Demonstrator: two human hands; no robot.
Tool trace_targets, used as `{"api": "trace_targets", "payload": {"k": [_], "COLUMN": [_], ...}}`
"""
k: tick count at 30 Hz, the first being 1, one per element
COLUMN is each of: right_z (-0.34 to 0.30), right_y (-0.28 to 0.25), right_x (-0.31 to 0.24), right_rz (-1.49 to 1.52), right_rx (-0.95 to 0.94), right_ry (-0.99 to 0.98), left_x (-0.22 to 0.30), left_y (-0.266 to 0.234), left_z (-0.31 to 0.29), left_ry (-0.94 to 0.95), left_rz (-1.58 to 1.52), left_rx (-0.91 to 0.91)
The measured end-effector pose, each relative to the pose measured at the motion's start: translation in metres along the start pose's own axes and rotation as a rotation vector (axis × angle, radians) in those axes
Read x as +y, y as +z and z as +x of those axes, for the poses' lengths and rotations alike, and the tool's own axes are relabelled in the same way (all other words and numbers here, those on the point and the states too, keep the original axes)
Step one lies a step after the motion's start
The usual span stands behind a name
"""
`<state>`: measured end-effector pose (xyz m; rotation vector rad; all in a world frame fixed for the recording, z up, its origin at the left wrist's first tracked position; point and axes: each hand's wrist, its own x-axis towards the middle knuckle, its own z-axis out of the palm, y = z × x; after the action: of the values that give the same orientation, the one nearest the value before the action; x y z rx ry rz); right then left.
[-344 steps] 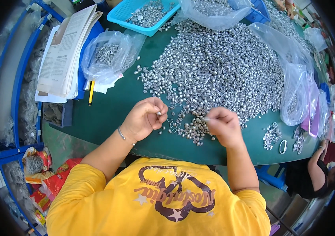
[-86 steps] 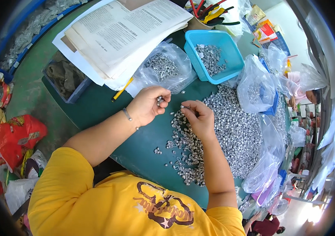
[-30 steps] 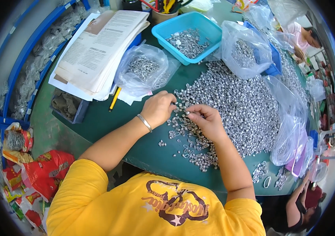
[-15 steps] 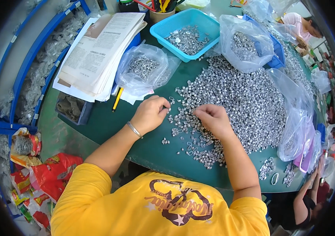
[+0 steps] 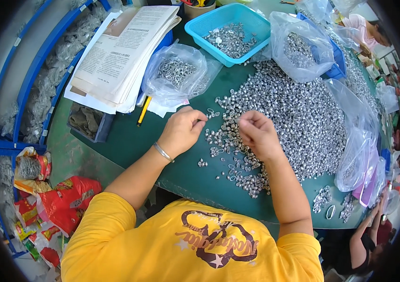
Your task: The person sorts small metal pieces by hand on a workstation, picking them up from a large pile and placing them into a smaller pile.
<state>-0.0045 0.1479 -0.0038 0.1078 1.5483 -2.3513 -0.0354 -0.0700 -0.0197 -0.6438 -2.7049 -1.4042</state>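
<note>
A broad heap of small, shiny, silver-coloured metal pieces (image 5: pixel 298 127) covers the middle and right of the green table (image 5: pixel 186 178). At the heap's left edge my left hand (image 5: pixel 181 131) is closed, thumb and forefinger pinched together; whatever is between them is too small to name. Just beyond those fingertips lie a few loose oval rings (image 5: pixel 213 113). Over the heap's left part my right hand (image 5: pixel 260 136) is also closed in a pinch, and its fingers hide what they grip. A clear bag of metal rings (image 5: pixel 176 70) stands open beyond my left hand.
A turquoise basket (image 5: pixel 228 60) of metal pieces and a clear bag (image 5: pixel 298 70) stand at the back. Newspapers (image 5: pixel 120 51) and a yellow pen (image 5: pixel 144 112) lie left. Blue racks (image 5: pixel 30 70) and red packets (image 5: pixel 70 202) are beyond. Two people, one in pink (image 5: pixel 362 28), sit at right.
The view has shifted slightly, so the table's things sit a little higher and further right. Both hands stay pinched near the heap's left edge; my right fingers have curled in more.
</note>
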Motion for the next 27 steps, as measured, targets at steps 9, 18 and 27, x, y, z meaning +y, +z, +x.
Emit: {"api": "trace_targets", "payload": {"k": [9,18,27], "right_z": [0.004,0.006,-0.018], "right_y": [0.007,0.010,-0.014], "right_x": [0.010,0.022,0.001], "right_rz": [-0.617,-1.393,0.348], "right_rx": [0.128,0.094,-0.059], "right_ry": [-0.134,-0.591,0.087], "left_x": [0.010,0.004,0.000], "left_y": [0.012,0.013,0.022], "left_z": [-0.004,-0.013,0.001], "left_ry": [-0.001,0.117,0.111], "left_rz": [0.103,0.018,0.078], "left_rx": [-0.211,-0.118,-0.045]}}
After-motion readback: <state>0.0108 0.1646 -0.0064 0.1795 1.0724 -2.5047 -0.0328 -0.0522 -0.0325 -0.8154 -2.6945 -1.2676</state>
